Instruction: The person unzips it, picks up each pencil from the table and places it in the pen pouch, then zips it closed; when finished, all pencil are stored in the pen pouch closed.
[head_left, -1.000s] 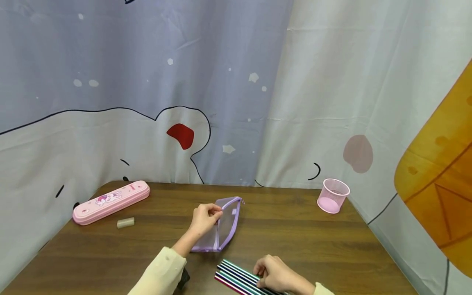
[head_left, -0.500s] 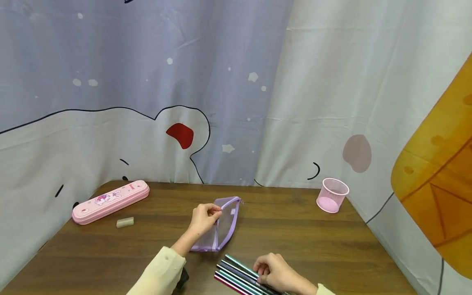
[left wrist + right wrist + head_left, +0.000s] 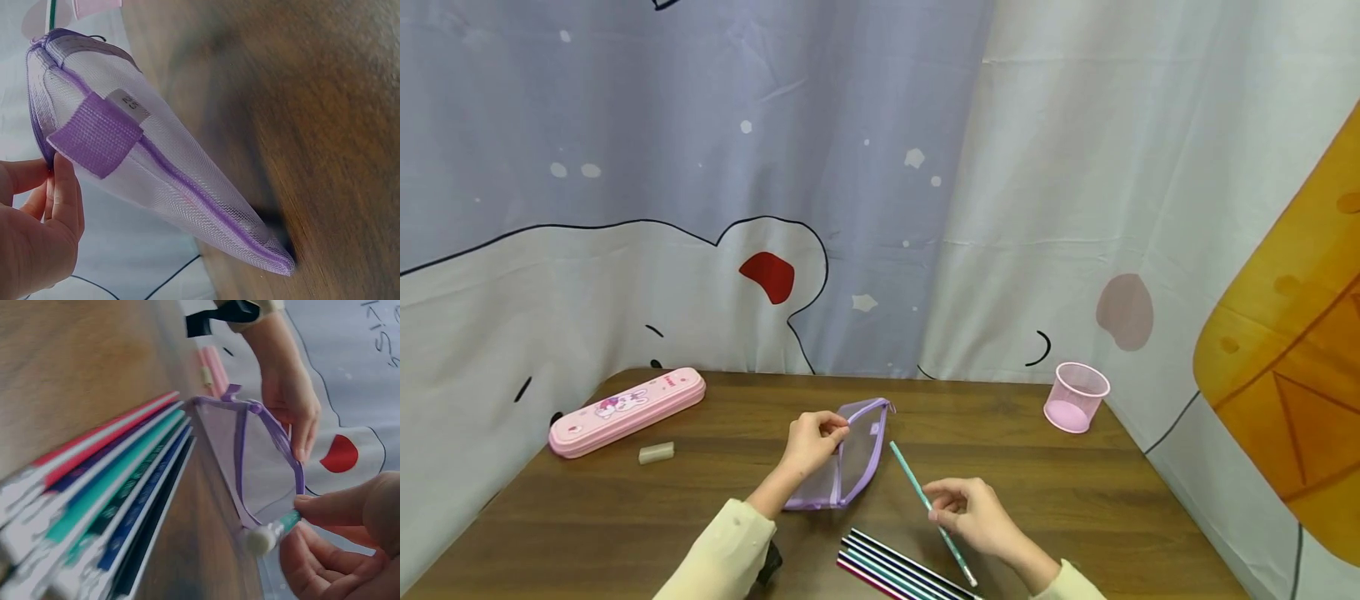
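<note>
By the curled thumb and fingertips of the left hand (image 3: 811, 440), the rim of a purple mesh zip pouch (image 3: 859, 454) is pinched; the pouch is supported on the wooden table (image 3: 1000, 450) below those fingers, with its mouth spread apart. A purple fabric tab (image 3: 97, 134) and a white label (image 3: 128, 105) are seen just beside the same fingertips. Between the thumb and fingers of the right hand (image 3: 973, 510), a teal pencil (image 3: 912, 478) is gripped at a slant. Its far end is pointed past the fingers and seen just beside the pouch; whether the two are touching cannot be told. Its white-tipped end is kept on the near side of the fingers. To the left and nearer, below the right fingers, a row of striped pencils (image 3: 895, 566) is laid. Well left of the left fingers, a pink pencil case (image 3: 625, 414) and a pale eraser-like block (image 3: 656, 452) are placed; far right of the right fingers, a pink cup (image 3: 1075, 400) is stood.
</note>
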`<state>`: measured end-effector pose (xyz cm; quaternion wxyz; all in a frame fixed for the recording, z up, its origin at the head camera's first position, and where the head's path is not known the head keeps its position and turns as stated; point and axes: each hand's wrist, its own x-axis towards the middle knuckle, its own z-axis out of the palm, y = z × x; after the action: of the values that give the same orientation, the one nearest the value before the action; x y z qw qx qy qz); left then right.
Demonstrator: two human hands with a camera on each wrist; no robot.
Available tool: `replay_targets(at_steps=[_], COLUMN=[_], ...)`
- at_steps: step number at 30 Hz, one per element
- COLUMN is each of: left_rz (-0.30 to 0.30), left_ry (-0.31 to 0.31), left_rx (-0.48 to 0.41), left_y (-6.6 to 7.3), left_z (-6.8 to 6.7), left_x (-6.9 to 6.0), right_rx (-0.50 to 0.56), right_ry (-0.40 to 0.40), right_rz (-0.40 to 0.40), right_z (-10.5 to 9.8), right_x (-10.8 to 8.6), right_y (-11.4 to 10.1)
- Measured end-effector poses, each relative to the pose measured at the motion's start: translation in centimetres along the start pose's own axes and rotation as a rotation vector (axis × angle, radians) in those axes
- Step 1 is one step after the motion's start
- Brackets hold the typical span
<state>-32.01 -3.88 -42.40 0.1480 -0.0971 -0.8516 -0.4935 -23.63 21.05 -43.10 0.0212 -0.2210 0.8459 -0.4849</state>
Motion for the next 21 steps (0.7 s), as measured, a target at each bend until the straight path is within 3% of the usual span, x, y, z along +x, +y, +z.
replay_targets(at_steps=[12, 16, 21], left_rz=[0.011, 0.014, 0.012], left_ry=[0.014, 0.02, 0.026], left_rx=[0.01, 0.014, 0.01], left_y=[0.1, 0.2, 0.3], left_z=[0.0, -0.1, 0.2], left_x=[-0.1, -0.1, -0.1], right_rx=[0.286, 0.393, 0.522], right_ry=[0.341, 0.351, 0.287], right_rz=[0.194, 0.224, 0.269], right_z=[1.6, 2.5, 3.8], right_x=[3.4, 4.3, 5.6], right_y=[-1.0, -1.2, -1.2])
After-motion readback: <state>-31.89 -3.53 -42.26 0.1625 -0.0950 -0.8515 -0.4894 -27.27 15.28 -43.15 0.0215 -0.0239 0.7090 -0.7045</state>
